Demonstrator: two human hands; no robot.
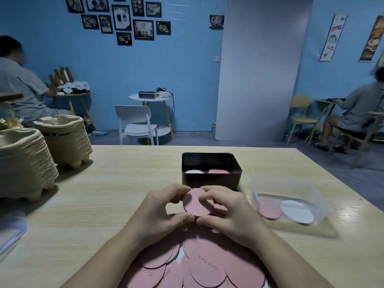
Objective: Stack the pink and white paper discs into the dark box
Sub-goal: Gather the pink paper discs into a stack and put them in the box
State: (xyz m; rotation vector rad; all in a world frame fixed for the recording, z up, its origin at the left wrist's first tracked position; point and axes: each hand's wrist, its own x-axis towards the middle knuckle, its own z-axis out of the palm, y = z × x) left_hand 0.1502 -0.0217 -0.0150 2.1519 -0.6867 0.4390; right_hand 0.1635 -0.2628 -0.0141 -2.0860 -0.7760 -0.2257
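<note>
pink paper disc (197,202) at frame centre, flat matte face tilted up toward the camera; round, so no long axis. left hand (160,213) and right hand (230,213) both pinch its rim, fingers curled over the top, thumbs underneath. dark box (209,180) just beyond at 12 o'clock, rounded rectangle, long axis 9-to-3, holds a white disc (193,171) and an inner pink disc (218,171) side by side. loose pink pile (207,267) at 6, overlapping. clear plastic tray (291,187) at 3, discs inside. pale wood-grain table (104,194). ribbed pulp tray stacks (27,163) at 9.
</note>
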